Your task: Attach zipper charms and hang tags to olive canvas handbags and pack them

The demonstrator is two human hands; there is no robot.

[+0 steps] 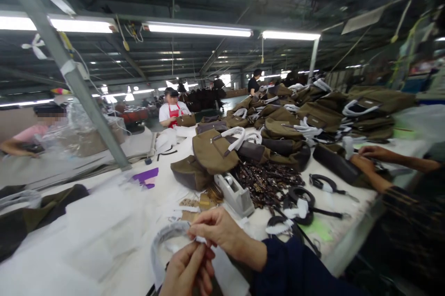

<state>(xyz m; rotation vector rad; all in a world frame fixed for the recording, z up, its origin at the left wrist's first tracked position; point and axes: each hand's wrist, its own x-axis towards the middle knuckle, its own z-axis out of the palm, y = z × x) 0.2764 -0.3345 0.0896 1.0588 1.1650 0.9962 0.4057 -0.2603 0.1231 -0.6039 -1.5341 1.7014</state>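
Wrapped handle (156, 249) is positioned low in my view at the near side of the bench (349, 208), its loop curving out to the left of both hands. I have the fingers of the left hand (184, 270) and right hand (227, 236) pinched on its white covering. The bench edge runs diagonally at my right, past the black straps (301, 205). Lateral room lies to the left, above loose white sheets (93, 229). Forward travel is limited by the tape dispenser (238, 198), just beyond the right hand; behind it lie dark braided pieces (266, 185) and an olive bag (212, 152). A co-worker's hands (365, 164) occupy the far right.
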